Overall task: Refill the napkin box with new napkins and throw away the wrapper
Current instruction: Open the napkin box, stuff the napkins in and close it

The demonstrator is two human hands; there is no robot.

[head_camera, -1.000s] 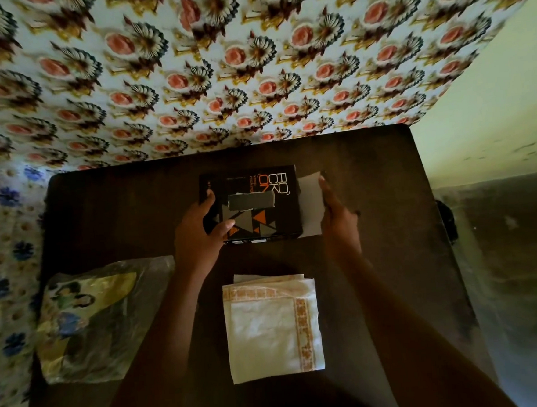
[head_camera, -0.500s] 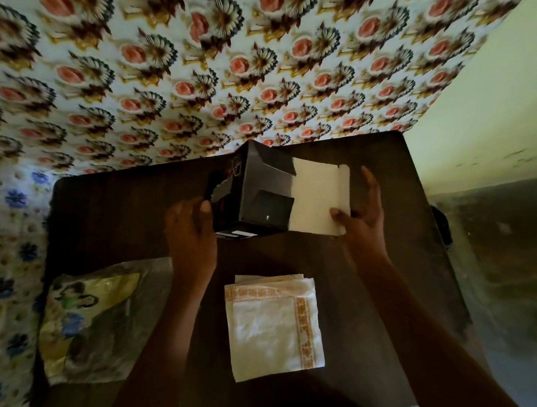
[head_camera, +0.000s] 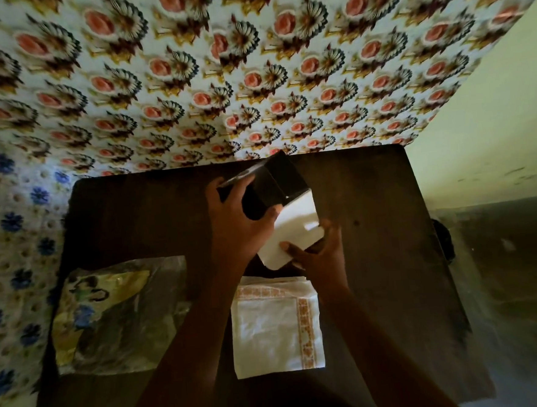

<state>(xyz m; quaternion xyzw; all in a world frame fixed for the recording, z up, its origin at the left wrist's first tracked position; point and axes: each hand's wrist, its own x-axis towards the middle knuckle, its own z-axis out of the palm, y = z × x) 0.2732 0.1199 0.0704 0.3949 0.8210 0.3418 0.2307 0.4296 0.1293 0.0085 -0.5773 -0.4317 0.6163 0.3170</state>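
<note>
My left hand (head_camera: 234, 228) grips the black napkin box (head_camera: 278, 183), lifted off the dark table (head_camera: 373, 227) and tilted with its open end toward me. A white inner tray (head_camera: 294, 230) sticks out of that end, and my right hand (head_camera: 320, 253) is closed on its near edge. In front of me a stack of white napkins with an orange border (head_camera: 276, 326) lies flat on the table. The crumpled clear wrapper with yellow and blue print (head_camera: 110, 316) rests at the table's left side.
A flower-patterned wall (head_camera: 251, 71) rises right behind the table's far edge. A pale wall (head_camera: 493, 124) and dark floor (head_camera: 519, 265) lie to the right. A small dark object (head_camera: 444, 238) shows past the table's right edge.
The box went from lying flat to lifted and tilted. The white tray has slid further out, and my right hand has drawn it toward me, over the napkin stack.
</note>
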